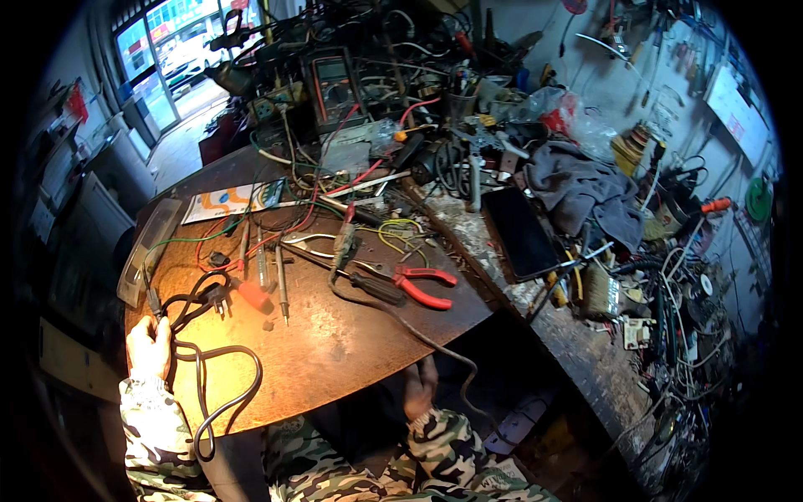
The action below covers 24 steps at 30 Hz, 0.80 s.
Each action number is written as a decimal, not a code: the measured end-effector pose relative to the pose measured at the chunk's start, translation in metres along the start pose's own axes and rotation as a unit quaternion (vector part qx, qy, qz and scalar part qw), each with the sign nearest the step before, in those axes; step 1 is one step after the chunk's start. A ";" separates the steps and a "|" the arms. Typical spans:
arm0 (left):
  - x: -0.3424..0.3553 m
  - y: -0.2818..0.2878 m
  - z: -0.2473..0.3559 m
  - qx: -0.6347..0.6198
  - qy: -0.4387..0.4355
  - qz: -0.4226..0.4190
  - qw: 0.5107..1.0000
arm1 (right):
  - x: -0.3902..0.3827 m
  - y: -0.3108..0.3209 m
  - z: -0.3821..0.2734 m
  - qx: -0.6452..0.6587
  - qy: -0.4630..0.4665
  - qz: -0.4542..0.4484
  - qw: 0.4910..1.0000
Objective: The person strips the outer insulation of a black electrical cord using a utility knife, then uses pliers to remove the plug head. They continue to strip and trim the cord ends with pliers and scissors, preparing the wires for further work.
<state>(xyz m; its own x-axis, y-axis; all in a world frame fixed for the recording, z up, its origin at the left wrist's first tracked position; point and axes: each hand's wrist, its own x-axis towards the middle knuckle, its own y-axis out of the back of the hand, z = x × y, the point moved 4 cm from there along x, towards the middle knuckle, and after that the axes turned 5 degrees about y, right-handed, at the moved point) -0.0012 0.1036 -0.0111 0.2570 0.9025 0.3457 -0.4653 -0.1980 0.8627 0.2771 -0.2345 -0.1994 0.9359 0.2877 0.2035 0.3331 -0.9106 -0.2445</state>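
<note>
Black cord [260, 368], looped on the left side of the tabletop [335, 368], is gripped by the left hand [150, 349], apparently being positioned, and careful untangling seems called for next, while whether the right hand [421, 390], by the front edge, is closed cannot be told.

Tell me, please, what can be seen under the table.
The right hand and camouflage clothing show below the front edge of the table. The fingertips are hidden there; the table and darkness conceal whatever lies further back.
</note>
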 end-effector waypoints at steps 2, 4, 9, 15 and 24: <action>-0.001 0.004 0.002 0.010 -0.001 0.008 1.000 | 0.001 -0.002 0.008 0.021 -0.003 -0.022 1.000; -0.006 0.016 0.003 0.027 0.011 0.012 1.000 | 0.004 -0.006 0.012 0.062 -0.034 -0.063 0.996; -0.019 0.025 -0.005 0.005 0.047 -0.014 0.999 | -0.002 0.005 0.004 -0.034 -0.093 -0.224 0.970; -0.003 -0.001 0.024 -0.018 0.007 -0.040 0.999 | -0.047 0.008 -0.119 -0.196 -0.116 -0.513 0.828; -0.016 0.030 -0.002 -0.014 0.047 -0.035 0.998 | 0.079 -0.005 -0.259 -0.418 0.208 -0.256 0.847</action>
<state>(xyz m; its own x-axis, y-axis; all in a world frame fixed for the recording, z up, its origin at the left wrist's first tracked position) -0.0211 0.0837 0.0090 0.2089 0.9460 0.2479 -0.4737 -0.1239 0.8719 0.3200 -0.2843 0.0636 0.5141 0.7370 0.4388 0.3227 -0.6402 0.6971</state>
